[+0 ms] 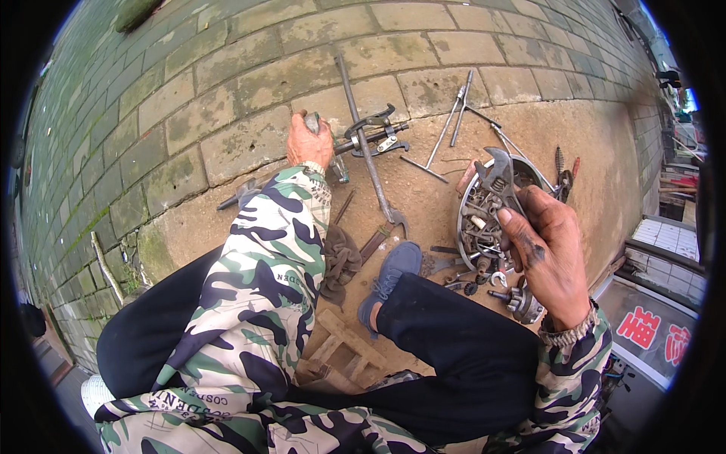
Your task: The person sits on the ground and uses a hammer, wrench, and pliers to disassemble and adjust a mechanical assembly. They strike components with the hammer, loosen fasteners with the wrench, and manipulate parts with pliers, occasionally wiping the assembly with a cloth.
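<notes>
My right hand [550, 253] grips an adjustable wrench [497, 172], its jaw pointing up and away from me above a round metal pan [458, 219] full of bolts, sockets and small parts. Further off to the left, my left hand [310, 142] is closed around something whose greyish end shows by the fingers; most of it is hidden. Close to that hand lies a black gear puller [382, 138] with hooked arms. A long steel bar wrench [365, 151] lies across it, its open jaw near my shoe.
Several T-handle wrenches [446, 125] lie beyond the pan, and pliers [565, 181] to its right. A metal motor part [522, 303] sits near my right wrist. A dark rag [342, 261] and a wooden frame [344, 344] lie between my legs. Paving bricks [318, 38] border the dirt.
</notes>
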The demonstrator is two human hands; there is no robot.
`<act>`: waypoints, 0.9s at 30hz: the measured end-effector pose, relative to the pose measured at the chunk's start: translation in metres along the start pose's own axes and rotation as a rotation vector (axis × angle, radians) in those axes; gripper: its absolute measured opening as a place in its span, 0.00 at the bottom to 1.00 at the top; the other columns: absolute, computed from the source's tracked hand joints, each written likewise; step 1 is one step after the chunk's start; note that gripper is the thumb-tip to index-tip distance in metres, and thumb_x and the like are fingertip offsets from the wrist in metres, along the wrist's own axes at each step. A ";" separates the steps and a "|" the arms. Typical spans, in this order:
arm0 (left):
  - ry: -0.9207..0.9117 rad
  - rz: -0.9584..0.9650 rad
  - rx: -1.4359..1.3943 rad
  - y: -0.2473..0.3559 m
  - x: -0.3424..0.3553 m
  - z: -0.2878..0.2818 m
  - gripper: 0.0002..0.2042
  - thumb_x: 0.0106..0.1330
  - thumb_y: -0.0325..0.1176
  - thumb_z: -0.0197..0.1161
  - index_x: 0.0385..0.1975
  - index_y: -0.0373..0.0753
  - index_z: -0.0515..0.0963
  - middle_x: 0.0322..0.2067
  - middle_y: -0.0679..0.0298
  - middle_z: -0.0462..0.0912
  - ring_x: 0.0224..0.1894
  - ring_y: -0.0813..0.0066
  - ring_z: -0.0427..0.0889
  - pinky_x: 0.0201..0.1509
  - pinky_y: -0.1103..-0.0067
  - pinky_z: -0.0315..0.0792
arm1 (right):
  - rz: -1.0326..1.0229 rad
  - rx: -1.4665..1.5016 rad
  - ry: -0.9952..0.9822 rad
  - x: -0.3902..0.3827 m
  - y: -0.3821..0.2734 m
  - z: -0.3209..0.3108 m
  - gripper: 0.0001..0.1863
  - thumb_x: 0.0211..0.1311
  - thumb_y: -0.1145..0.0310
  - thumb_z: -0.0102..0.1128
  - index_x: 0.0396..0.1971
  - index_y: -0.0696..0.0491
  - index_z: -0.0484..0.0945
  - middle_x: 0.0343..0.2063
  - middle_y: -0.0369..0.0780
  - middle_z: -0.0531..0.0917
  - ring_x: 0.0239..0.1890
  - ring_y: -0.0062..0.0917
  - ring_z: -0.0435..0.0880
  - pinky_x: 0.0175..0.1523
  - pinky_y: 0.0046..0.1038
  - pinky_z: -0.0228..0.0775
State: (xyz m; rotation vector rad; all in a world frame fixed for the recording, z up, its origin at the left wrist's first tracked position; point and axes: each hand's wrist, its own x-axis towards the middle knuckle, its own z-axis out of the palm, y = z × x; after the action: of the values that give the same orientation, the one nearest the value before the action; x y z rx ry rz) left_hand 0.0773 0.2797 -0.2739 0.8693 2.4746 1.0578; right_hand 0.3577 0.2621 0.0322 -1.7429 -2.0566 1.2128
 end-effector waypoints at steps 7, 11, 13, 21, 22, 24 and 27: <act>-0.023 0.006 -0.028 0.004 0.003 0.004 0.23 0.63 0.43 0.61 0.54 0.35 0.73 0.45 0.42 0.81 0.48 0.43 0.80 0.52 0.61 0.73 | -0.022 -0.290 -0.065 0.045 0.042 0.042 0.13 0.61 0.68 0.62 0.29 0.65 0.75 0.23 0.55 0.78 0.31 0.50 0.79 0.39 0.41 0.69; -0.028 -0.009 0.005 0.004 0.005 0.000 0.23 0.62 0.42 0.61 0.54 0.35 0.73 0.43 0.43 0.81 0.47 0.44 0.80 0.51 0.61 0.73 | 0.025 -0.505 -0.206 0.081 0.067 0.098 0.20 0.58 0.57 0.67 0.28 0.63 0.80 0.26 0.55 0.82 0.36 0.51 0.84 0.42 0.44 0.73; -0.003 -0.009 0.017 0.002 0.007 -0.003 0.23 0.62 0.42 0.61 0.54 0.36 0.73 0.44 0.43 0.81 0.48 0.44 0.80 0.52 0.61 0.73 | 0.051 -0.474 -0.249 0.096 0.070 0.132 0.23 0.58 0.52 0.67 0.27 0.62 0.81 0.27 0.56 0.83 0.36 0.52 0.84 0.42 0.45 0.74; -0.006 -0.004 -0.044 -0.002 -0.001 -0.002 0.23 0.63 0.41 0.61 0.55 0.37 0.72 0.47 0.43 0.80 0.49 0.43 0.79 0.54 0.61 0.71 | 0.052 -0.365 -0.081 0.134 0.092 0.214 0.24 0.56 0.52 0.68 0.26 0.63 0.81 0.26 0.58 0.82 0.35 0.53 0.83 0.41 0.46 0.72; 0.001 0.001 -0.035 -0.002 -0.001 -0.003 0.23 0.63 0.41 0.61 0.55 0.37 0.72 0.47 0.43 0.80 0.49 0.43 0.79 0.54 0.61 0.71 | 0.065 -0.364 -0.102 0.140 0.093 0.217 0.23 0.56 0.52 0.68 0.28 0.62 0.81 0.28 0.57 0.82 0.37 0.53 0.83 0.43 0.45 0.73; -0.009 -0.002 -0.033 0.003 0.001 -0.004 0.23 0.62 0.41 0.61 0.55 0.37 0.72 0.47 0.44 0.80 0.49 0.44 0.79 0.54 0.61 0.72 | 0.093 -0.362 -0.144 0.152 0.096 0.218 0.21 0.56 0.54 0.68 0.32 0.61 0.82 0.33 0.57 0.83 0.42 0.52 0.83 0.47 0.44 0.74; -0.079 -0.063 -0.034 0.002 0.001 0.001 0.24 0.62 0.42 0.61 0.55 0.38 0.71 0.48 0.45 0.79 0.49 0.46 0.79 0.53 0.61 0.72 | 0.060 -0.406 -0.206 0.152 0.103 0.215 0.18 0.54 0.58 0.69 0.32 0.61 0.82 0.34 0.56 0.84 0.42 0.51 0.83 0.48 0.44 0.74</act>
State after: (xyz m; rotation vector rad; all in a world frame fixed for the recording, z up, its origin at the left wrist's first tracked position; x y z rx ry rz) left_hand 0.0773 0.2819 -0.2733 0.8025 2.3963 1.0213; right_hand 0.2580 0.2966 -0.2305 -1.9269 -2.5341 1.0875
